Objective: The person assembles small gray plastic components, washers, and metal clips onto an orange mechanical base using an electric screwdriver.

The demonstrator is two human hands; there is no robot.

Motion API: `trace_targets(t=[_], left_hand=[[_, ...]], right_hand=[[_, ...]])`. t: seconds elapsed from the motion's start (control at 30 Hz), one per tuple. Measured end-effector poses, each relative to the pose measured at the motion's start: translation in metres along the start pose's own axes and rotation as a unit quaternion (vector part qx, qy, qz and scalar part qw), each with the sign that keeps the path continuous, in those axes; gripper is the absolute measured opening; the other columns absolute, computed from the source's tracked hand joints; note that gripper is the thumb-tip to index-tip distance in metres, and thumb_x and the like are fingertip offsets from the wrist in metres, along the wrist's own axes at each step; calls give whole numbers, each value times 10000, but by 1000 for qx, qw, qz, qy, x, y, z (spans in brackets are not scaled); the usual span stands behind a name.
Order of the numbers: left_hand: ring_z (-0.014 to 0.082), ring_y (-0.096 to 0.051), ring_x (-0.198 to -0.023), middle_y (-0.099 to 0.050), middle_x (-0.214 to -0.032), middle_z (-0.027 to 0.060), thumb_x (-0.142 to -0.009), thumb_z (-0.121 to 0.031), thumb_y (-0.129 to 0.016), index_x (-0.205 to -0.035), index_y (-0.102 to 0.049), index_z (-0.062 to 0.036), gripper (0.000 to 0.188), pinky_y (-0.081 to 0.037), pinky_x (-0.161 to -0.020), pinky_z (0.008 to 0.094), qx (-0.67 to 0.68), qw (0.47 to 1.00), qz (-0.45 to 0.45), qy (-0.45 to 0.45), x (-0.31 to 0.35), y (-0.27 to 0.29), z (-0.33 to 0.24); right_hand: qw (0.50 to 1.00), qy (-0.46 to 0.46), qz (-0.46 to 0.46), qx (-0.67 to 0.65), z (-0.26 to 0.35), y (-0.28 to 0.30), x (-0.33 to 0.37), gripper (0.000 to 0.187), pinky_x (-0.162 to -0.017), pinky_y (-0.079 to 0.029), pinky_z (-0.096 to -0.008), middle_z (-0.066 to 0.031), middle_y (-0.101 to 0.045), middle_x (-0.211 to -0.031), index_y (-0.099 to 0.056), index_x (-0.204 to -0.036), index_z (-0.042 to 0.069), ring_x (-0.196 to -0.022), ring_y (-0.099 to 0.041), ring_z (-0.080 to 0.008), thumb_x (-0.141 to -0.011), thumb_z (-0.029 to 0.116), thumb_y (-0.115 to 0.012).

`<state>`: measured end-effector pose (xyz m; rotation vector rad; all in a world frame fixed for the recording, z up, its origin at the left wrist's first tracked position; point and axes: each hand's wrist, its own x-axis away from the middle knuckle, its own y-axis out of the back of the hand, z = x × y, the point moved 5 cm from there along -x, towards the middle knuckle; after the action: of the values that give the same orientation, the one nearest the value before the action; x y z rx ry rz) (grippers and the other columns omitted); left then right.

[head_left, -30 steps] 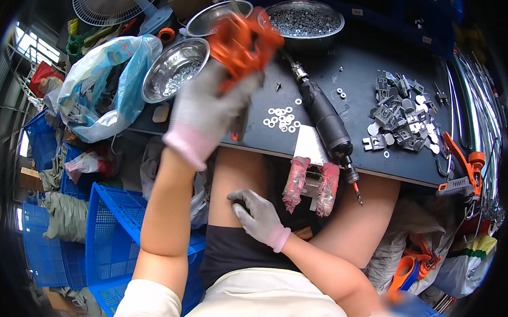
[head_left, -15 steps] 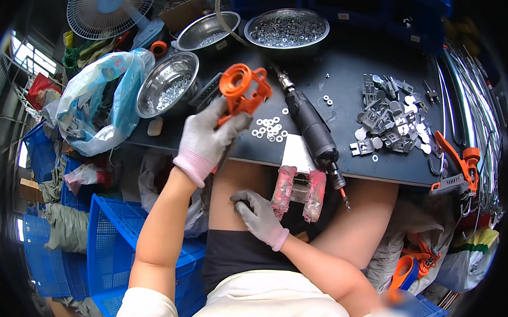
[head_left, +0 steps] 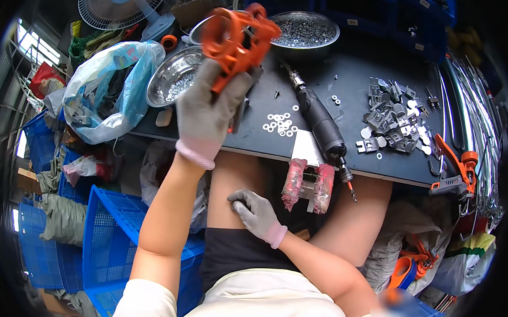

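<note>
Raised over the left part of the bench, my gloved left hand is closed around an orange plastic clamp body with round ring openings. Motion blurs the part, and a dark strip shows below the fingers. My gloved right hand rests on my thigh, fingers loosely laid out with nothing in them. Between the hands and the far bowls lies a loose group of white washers, with one small screw nearby. A black power screwdriver lies slantwise beside them, its bit pointing toward me past the bench edge.
Steel bowls of small metal parts stand at the back left. Grey metal pieces are heaped on the right, near another orange clamp. A pink-wrapped fixture juts over the front edge. Blue crates stand lower left.
My left hand has lifted the orange clamp body up and away from me, and it now covers part of the bowls. The view has shifted slightly. The right hand stays on the thigh.
</note>
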<state>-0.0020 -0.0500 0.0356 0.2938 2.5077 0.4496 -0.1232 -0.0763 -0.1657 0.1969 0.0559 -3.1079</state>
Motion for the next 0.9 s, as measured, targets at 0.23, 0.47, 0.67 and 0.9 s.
trace_targets(t=[0.23, 0.47, 0.67, 0.9], left_hand=[[20, -488, -536, -649, -733, 20, -891, -260, -641, -1053, -574, -28, 290, -399, -480, 193, 42, 999, 11, -3, 13, -9, 31], [96, -608, -782, -640, -920, 69, -890, -445, -596, -1130, -527, -10, 501, -500, -680, 224, 220, 962, 39, 154, 59, 41, 10], [88, -634, -655, -660, -910, 108, -930, -441, -518, -1181, -509, -32, 480, -502, -528, 181, 288, 943, -28, 162, 116, 146, -19], [56, -523, -375, -681, -897, 159, -953, -479, -426, -1199, -503, -40, 510, -407, -339, 154, 272, 933, -168, 166, 183, 249, -32]], right_hand=[[999, -40, 4, 5, -1, 3, -2, 184, -709, -478, -318, -121, -608, -816, -599, -988, 12, -730, -609, -212, -865, 103, -498], [999, -18, -26, 24, 4, -4, 2, 155, -691, -475, -296, -97, -607, -791, -598, -967, -1, -716, -597, -157, -856, 65, -512], [996, 31, 8, 82, 8, -24, 4, 146, -631, -456, -266, -79, -592, -762, -601, -967, -1, -661, -551, -120, -854, 12, -510], [987, 35, 118, 100, 57, -89, 0, 158, -647, -478, -245, -71, -639, -782, -612, -973, -29, -706, -600, -115, -871, -28, -490]])
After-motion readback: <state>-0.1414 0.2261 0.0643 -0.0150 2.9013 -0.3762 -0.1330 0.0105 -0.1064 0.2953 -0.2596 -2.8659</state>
